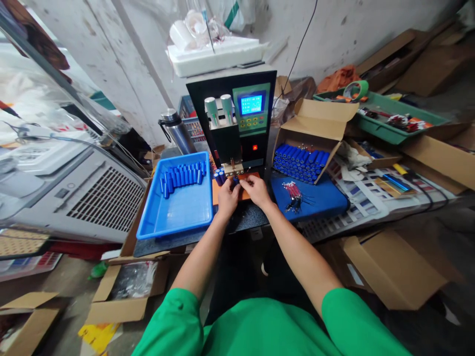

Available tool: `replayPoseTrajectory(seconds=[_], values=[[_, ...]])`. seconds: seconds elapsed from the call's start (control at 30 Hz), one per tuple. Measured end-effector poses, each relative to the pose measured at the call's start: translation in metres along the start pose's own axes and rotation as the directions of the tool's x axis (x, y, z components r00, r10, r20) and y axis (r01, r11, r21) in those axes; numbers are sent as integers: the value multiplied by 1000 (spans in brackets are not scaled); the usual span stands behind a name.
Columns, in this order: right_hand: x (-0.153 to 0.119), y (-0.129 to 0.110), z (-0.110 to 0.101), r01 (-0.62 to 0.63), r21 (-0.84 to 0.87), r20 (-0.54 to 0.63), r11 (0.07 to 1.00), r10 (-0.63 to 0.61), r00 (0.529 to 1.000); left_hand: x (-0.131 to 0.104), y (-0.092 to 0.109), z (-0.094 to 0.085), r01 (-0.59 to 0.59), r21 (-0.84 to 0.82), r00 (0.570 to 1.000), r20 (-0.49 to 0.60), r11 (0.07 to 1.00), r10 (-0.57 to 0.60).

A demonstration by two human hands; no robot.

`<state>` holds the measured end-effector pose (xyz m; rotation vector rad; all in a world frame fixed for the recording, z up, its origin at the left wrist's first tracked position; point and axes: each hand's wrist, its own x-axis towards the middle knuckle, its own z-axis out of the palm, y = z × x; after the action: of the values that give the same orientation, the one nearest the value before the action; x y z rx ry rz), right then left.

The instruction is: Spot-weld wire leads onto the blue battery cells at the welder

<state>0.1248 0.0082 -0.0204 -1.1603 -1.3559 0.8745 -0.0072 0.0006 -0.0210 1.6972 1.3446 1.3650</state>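
Observation:
A black machine (241, 129) with a lit blue screen stands in the middle. Under its welding head, at the orange mat (218, 197), my left hand (228, 195) and my right hand (256, 191) are closed around a small dark blue cell (236, 181), mostly hidden by the fingers. Blue cells (219, 176) stand upright beside my left hand. On the left, a blue tray (178, 217) holds a row of blue cells (183, 176). To the right, an open carton (322, 118) is stacked with blue cells (300, 160), and red and black wires (293, 195) lie on a blue surface.
A steel flask (178, 131) stands behind the tray. White foam (218, 57) with cups rests on the machine. Farther right are a green tray (401, 116) and a white crate (363, 198). Cardboard boxes (401, 269) lie below on both sides.

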Motion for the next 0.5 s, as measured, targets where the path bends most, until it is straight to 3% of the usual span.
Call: replayPoseTrajectory(seconds=[0.1, 0.27, 0.37, 0.5], values=[[0, 1, -3, -15, -26, -3, 1000, 15, 1000, 1, -2, 0, 17, 28, 1000, 0, 999, -17], [7, 6, -5, -119, 130, 52, 984, 113, 992, -2, 2, -2, -15, -23, 1000, 27, 1000, 16], [10, 6, -6, -129, 197, 55, 972, 120, 991, -12, 4, -6, -44, -62, 998, -38, 997, 42], [9, 4, -7, -149, 240, 57, 959, 139, 989, -31, 0, -17, -32, 43, 993, -110, 999, 37]])
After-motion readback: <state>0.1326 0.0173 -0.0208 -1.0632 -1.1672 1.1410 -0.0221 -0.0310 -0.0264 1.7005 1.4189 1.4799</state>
